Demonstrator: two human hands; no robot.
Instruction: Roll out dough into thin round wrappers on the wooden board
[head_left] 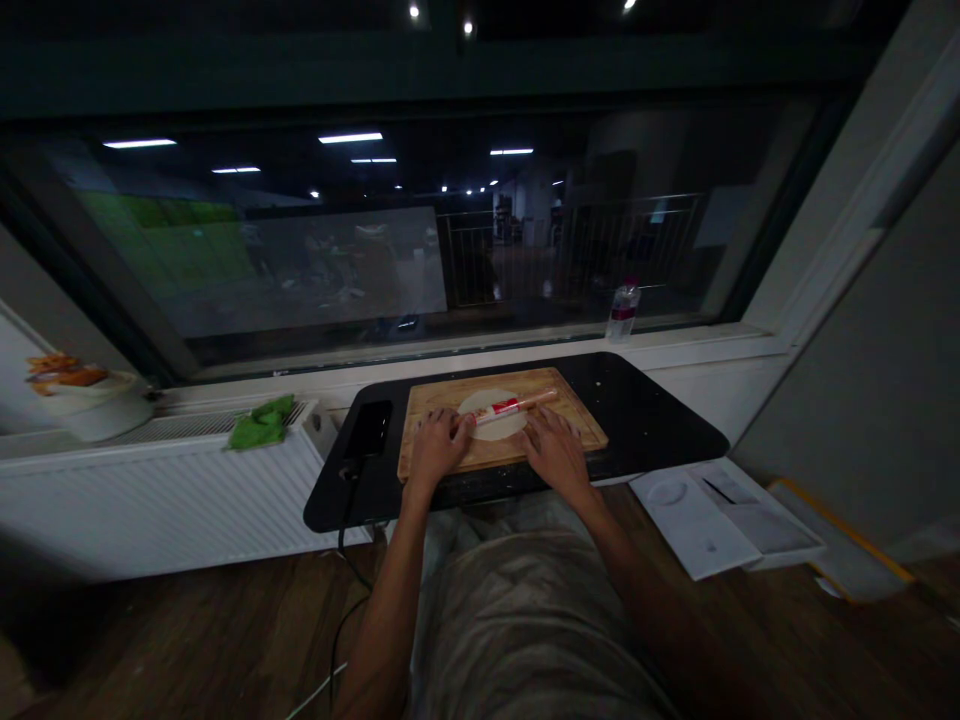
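Observation:
A rolling pin [536, 398] with a red and white label lies slantwise across a thin round sheet of dough [499, 429] on a wooden cutting board [577, 425]. My left hand [439, 447] is bent over the pin's left end, which it hides, with the thumb by the dough's left edge. My right hand [556, 450] rests at the dough's right edge, fingers apart and fingertips close under the pin's bare right end; whether they press on it is hard to see.
The board sits on a black table [660, 440] below a window. A phone [369, 428] with a cable lies left. A green cloth [260, 423] and a pot [97, 405] are on the radiator [187, 500]. A bottle [622, 310] stands on the sill; a flat white box [697, 530] is lower right.

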